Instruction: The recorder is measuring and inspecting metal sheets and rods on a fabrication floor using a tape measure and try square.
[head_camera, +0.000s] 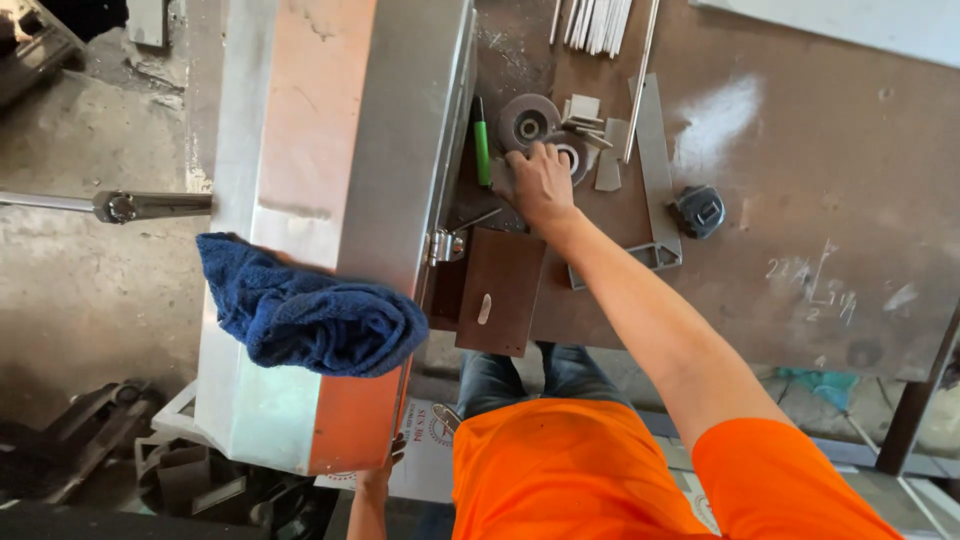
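Our right hand (538, 180) rests open-fingered on grinding discs (530, 122) lying on the bench (800, 200); they look stiff, gritty and brittle, best pinched by the rim. Our left hand (385, 470) grips the heavy, slippery metal box (330, 150) at its lower corner.

Around the right hand (540, 180) little room remains: grinding discs (530, 122) and metal offcuts (590, 125) lie far, an aluminium profile (655, 170) bars the right, the steel cabinet (340, 200) walls the left. Further right, past the tape measure (700, 210), the table (800, 200) is open.
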